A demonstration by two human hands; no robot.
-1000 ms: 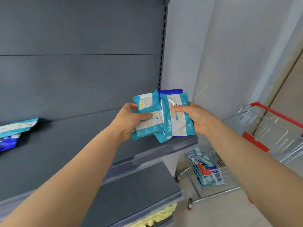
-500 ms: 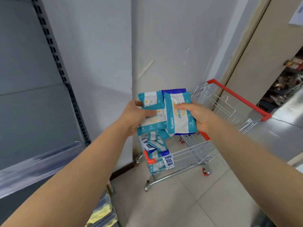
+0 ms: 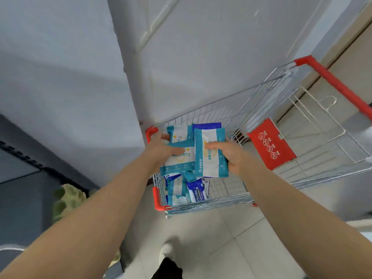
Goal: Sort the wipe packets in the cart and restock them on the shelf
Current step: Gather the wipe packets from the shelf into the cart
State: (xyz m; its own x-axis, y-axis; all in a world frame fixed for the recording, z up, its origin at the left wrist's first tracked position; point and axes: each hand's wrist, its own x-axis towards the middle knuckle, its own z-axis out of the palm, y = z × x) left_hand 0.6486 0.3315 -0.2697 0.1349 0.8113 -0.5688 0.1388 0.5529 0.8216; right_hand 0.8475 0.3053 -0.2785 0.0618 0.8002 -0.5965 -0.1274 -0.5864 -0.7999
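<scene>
Both hands hold a fanned bunch of teal-and-white wipe packets above the front of a wire shopping cart (image 3: 267, 195). My left hand (image 3: 163, 151) grips the left packets (image 3: 179, 156), thumb across their face. My right hand (image 3: 231, 154) pinches the right packet (image 3: 210, 158), with a dark blue packet (image 3: 207, 125) showing behind it. More teal and blue packets (image 3: 185, 191) lie in a heap in the cart's front left corner, partly hidden by the held ones.
The cart has a red handle (image 3: 332, 83) and a red child-seat flap (image 3: 271, 144). A grey wall corner (image 3: 128, 77) stands behind it. The dark shelf unit's edge (image 3: 26, 158) sits at far left, with a yellow-green item (image 3: 66, 200) below. Tiled floor (image 3: 231, 238) lies underfoot.
The view has swung from the shelf to the right and down onto the cart. Both hands keep the same packets and now hold them over the cart's basket.
</scene>
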